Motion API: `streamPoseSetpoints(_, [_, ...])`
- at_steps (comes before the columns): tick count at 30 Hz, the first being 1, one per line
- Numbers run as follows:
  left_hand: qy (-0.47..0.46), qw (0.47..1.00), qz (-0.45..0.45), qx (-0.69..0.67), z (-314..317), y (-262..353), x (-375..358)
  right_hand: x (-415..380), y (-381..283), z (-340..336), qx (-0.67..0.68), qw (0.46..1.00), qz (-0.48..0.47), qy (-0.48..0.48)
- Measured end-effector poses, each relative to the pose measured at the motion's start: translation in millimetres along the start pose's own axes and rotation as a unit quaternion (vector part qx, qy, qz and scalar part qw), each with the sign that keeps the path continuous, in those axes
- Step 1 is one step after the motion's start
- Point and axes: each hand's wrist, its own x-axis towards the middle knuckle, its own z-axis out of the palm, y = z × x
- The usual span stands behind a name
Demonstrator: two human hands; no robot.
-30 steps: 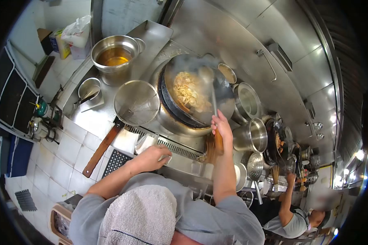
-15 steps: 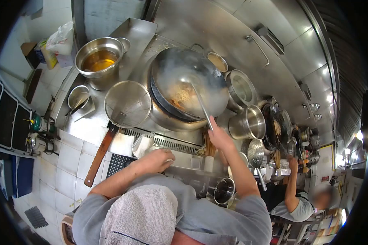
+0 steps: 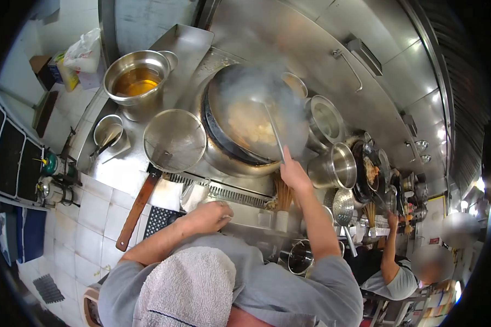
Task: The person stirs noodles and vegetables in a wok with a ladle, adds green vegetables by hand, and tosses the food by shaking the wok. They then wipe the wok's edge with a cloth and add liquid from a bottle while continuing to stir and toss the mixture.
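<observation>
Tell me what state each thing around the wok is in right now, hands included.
Wok: uncovered, steaming or smoking
Food: in the wok, blurred by haze
Ladle: in use, reaching over the wok
Right hand: closed around the ladle's handle
Left hand: curled, grip unclear
Large pot: uncovered, holding amber liquid
Strainer: set down, unheld
Small pot: uncovered
Tall pot: uncovered

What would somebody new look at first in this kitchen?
Probably the big wok, mid-picture, with pale haze over it and the right hand holding a ladle that reaches into the haze. Next, maybe the metal pot of golden liquid at upper left. A round strainer with a wooden handle lies between them, lower down.
</observation>
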Motion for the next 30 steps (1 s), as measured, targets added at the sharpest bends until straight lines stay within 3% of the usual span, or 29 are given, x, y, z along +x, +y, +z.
streamPoseSetpoints(5, [0.017, 0.999, 0.025, -0.038, -2, -2, 3, -46, -4, -3, -0.022, 0.999, 0.029, -0.039])
streamPoseSetpoints(9, [0.065, 0.996, -0.007, -0.063, -5, -12, -7, -69, -8, -22, -0.030, 0.997, 0.036, -0.061])
streamPoseSetpoints(12, [0.016, 0.996, -0.035, -0.084, 1, -12, 1, -9, 15, 12, -0.003, 0.999, -0.019, 0.034])
streamPoseSetpoints(15, [-0.014, 0.999, 0.025, -0.014, 1, 4, 9, -12, -2, 9, 0.037, 0.999, 0.033, 0.005])
streamPoseSetpoints(18, [-0.005, 0.998, 0.027, -0.065, -2, 13, 14, -67, 9, 6, 0.079, 0.997, -0.002, -0.006])
streamPoseSetpoints(20, [0.022, 0.997, 0.026, -0.064, 1, 12, 22, -62, 43, 22, 0.177, 0.967, -0.143, 0.114])
streamPoseSetpoints(22, [0.077, 0.995, 0.042, -0.052, -4, 18, 42, -71, 0, -24, 0.376, 0.925, 0.042, -0.011])
streamPoseSetpoints(26, [0.194, 0.972, 0.126, 0.050, -44, 47, 88, -133, -18, -65, 0.403, 0.914, 0.051, 0.001])
streamPoseSetpoints(30, [0.193, 0.951, 0.153, 0.187, -68, 64, 128, -213, 4, -112, 0.445, 0.876, 0.064, -0.172])
